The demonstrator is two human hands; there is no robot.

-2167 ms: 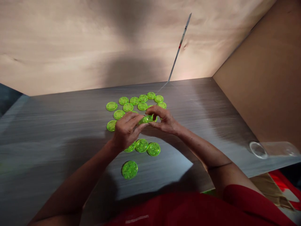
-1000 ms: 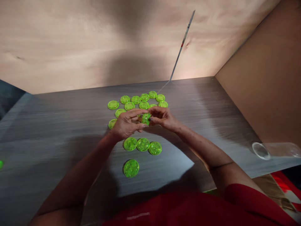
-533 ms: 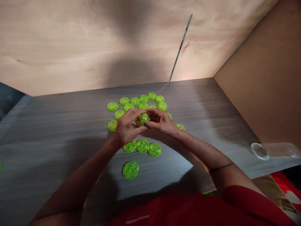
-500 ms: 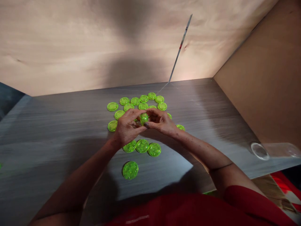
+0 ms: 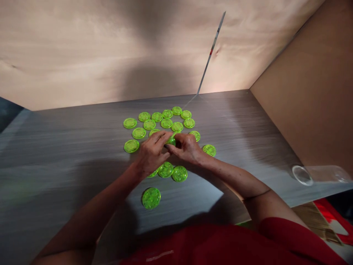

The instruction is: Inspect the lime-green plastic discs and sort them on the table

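Observation:
Both my left hand [image 5: 152, 150] and my right hand [image 5: 186, 146] are closed around one bright green translucent piece [image 5: 171, 140], held above the middle of the table. My fingers cover most of it, so its full shape is hidden. Several flat, round green discs [image 5: 166, 123] lie on the table beyond my hands. Closer to me, a short row of discs [image 5: 179, 173] sits under my wrists, one partly hidden by my left hand. A single disc [image 5: 151, 198] lies nearest my body.
The grey wood-grain table [image 5: 68, 140] meets a pale wooden wall [image 5: 82, 55] at the back and a brown side panel [image 5: 311, 95]. A clear plastic tube [image 5: 320, 174] lies at the right. A thin strip [image 5: 211, 53] stands by the back wall.
My fingers have closed further over the green piece, hiding more of it. My left hand has turned palm-down. The discs on the table look unmoved; the view has shifted slightly.

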